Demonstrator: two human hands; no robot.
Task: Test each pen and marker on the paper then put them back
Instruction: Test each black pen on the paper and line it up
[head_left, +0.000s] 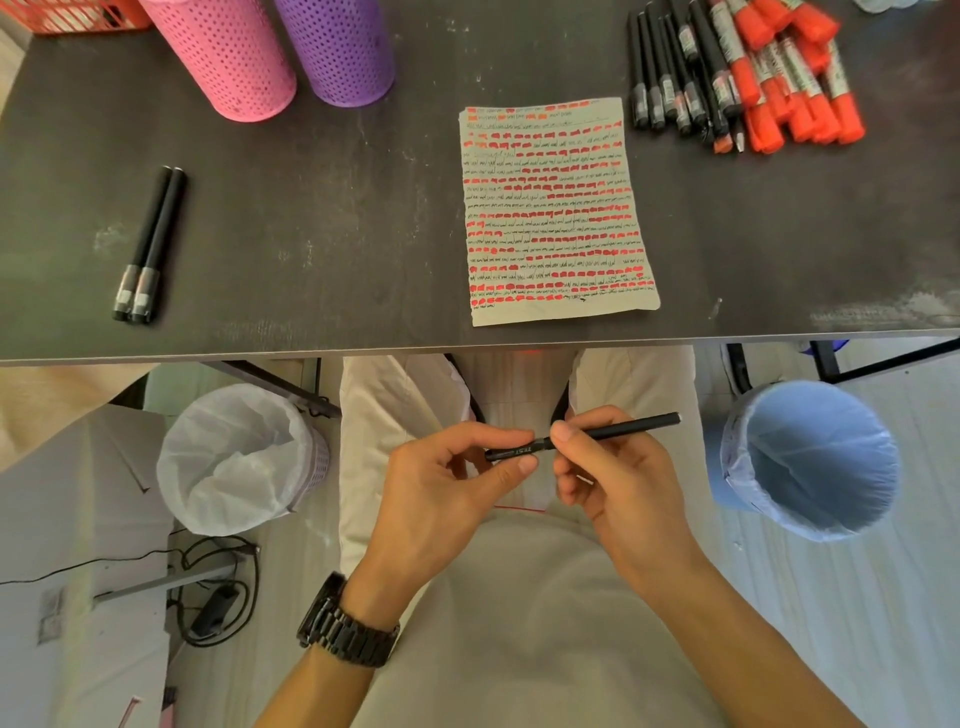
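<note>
One view, worn up on the person's head, and it's tipped steeply forward and down. The dark grey tabletop (311, 234) fills the upper half of the frame, its near edge running across the middle. The white sheet of paper covered in red and black marks (556, 208) sits upper centre-right, farther off. Closest to the lens, lower centre, the left hand (441, 483) and right hand (618, 483) pinch a thin black pen (623, 428) over the lap. It's a wide-angle lens: the pink perforated cylinder (228, 57) at upper left leans outward, and floor shows down both lower sides.
</note>
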